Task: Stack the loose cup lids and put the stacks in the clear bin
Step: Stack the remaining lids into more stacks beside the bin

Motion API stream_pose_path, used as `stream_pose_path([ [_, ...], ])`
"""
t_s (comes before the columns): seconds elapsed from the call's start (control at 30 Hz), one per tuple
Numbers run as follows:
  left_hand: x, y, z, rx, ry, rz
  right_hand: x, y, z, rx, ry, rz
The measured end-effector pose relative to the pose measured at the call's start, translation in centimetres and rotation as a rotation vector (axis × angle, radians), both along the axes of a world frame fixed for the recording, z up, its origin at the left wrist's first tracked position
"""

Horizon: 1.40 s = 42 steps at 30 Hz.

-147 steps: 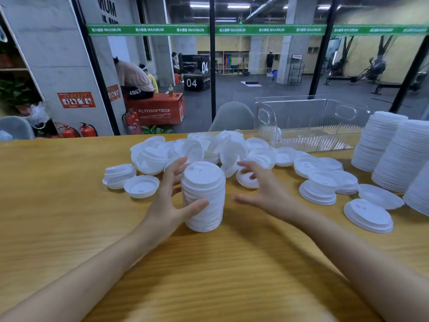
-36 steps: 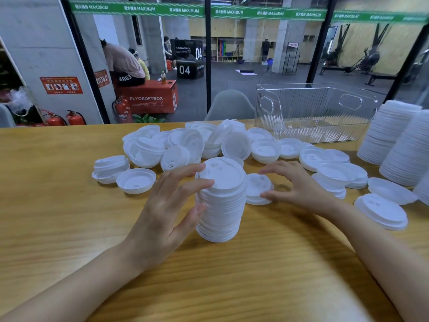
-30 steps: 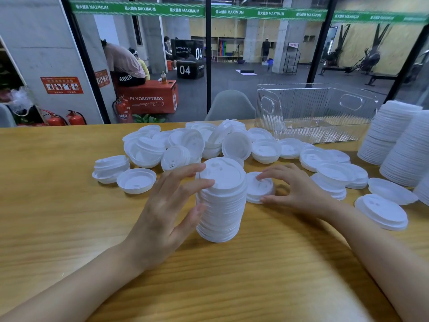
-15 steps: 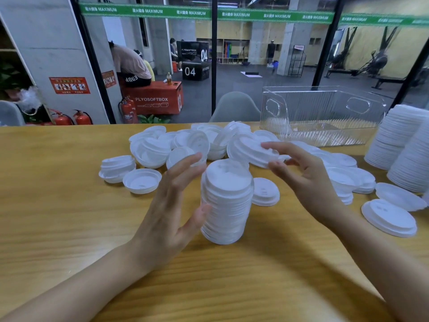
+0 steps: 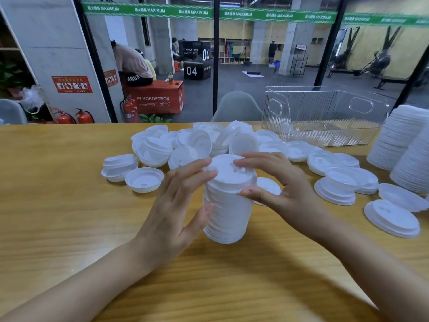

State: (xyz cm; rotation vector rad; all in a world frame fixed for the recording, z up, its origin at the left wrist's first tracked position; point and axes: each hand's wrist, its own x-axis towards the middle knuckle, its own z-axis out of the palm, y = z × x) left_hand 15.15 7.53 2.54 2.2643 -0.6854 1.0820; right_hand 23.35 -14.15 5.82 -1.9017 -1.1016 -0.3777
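A tall stack of white cup lids (image 5: 228, 210) stands on the wooden table (image 5: 58, 217) in front of me. My left hand (image 5: 176, 205) cups its left side, thumb low on the wall and fingers at the top rim. My right hand (image 5: 278, 184) grips the top lid, fingers on its crown and thumb under its edge. Loose white lids (image 5: 197, 142) lie in a heap behind the stack. The clear bin (image 5: 325, 117) stands at the back right with no lids visible inside.
Tall finished lid stacks (image 5: 399, 140) stand at the right edge. Short lid piles (image 5: 336, 189) and single lids (image 5: 392, 219) lie at the right, a few more lids (image 5: 144, 180) at the left. A glass wall runs behind the table.
My right hand picked a lid off the table, lifted it and brought it down onto the top of the stack. My left hand has closed in against the stack's side.
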Motion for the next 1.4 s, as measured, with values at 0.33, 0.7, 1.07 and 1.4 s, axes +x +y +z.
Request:
stream_pose_path([
  [0.33,-0.1,0.0,-0.1,0.052,0.004,0.024,0.2,-0.1,-0.3,-0.014,-0.045,0.005],
  [0.7,-0.1,0.0,-0.1,0.054,0.004,0.021,5.5,-4.3,-1.9,-0.153,-0.019,-0.232],
  [1.07,-0.1,0.0,-0.2,0.057,-0.002,0.015,7.3,-5.4,-5.0,-0.634,-0.036,-0.291],
  [1.4,0.0,0.0,-0.3,0.035,0.008,0.000,3.9,-2.8,-1.0,0.040,0.256,-0.190],
])
